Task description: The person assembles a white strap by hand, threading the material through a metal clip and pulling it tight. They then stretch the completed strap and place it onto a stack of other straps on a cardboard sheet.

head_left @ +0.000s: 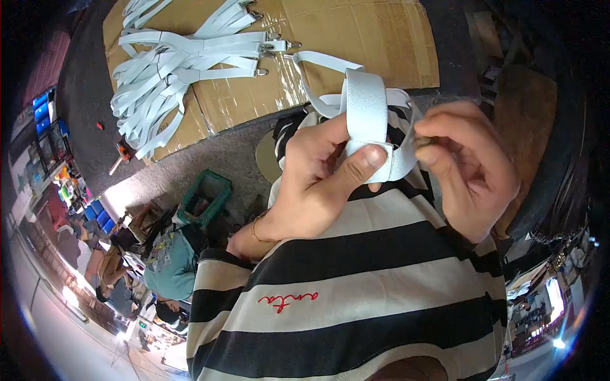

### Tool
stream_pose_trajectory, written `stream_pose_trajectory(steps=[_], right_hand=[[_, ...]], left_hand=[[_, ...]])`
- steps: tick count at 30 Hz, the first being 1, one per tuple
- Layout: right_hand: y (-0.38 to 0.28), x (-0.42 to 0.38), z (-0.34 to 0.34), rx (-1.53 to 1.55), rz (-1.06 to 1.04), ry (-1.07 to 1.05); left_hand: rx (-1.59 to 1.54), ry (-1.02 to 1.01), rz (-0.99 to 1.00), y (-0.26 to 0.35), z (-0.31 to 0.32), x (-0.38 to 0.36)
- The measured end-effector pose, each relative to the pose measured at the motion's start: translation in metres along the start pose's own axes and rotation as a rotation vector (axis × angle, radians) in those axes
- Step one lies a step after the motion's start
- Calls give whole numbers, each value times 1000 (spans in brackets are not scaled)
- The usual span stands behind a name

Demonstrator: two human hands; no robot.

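A wide white elastic band [367, 105] is looped in front of my striped shirt. My left hand [318, 171] grips its lower end, with the thumb pressed on the band. To the right, my right hand [470, 159] is pinched, thumb and index finger together on a small dark item [424, 141] beside the band's right edge; what it is cannot be made out. A narrower white strap [327, 61] runs from the band up and left over the cardboard.
A bundle of white straps [159, 70] with metal clips lies on the cardboard [356, 32]. Left of it is a small red-handled tool [122, 151]. A green basket [204, 197] stands on the floor. Beyond it is a person in a green top [170, 263].
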State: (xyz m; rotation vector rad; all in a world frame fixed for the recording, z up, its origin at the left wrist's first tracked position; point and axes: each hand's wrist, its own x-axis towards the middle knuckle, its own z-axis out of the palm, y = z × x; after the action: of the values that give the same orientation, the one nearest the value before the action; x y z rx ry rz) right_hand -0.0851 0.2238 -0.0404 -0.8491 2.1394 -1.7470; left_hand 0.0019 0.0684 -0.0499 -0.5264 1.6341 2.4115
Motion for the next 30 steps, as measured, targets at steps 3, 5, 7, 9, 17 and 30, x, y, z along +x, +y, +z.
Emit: stream_pose_trajectory(steps=[3, 5, 7, 9, 17, 30], right_hand=[[-7, 5, -9, -109, -28, -153], [-2, 5, -10, -116, -107, -167], [-3, 6, -8, -86, -112, -176], [-5, 8, -6, -71, -129, -181], [8, 3, 8, -178, -281, -57], [6, 3, 4, 86, -37, -56]], left_hand=[[-35, 28, 17, 2, 4, 2], [-9, 27, 25, 2, 5, 3], [19, 31, 33, 2, 3, 3], [68, 43, 134, 0, 3, 6], [226, 94, 264, -5, 4, 8], [62, 55, -70, 8, 0, 2]])
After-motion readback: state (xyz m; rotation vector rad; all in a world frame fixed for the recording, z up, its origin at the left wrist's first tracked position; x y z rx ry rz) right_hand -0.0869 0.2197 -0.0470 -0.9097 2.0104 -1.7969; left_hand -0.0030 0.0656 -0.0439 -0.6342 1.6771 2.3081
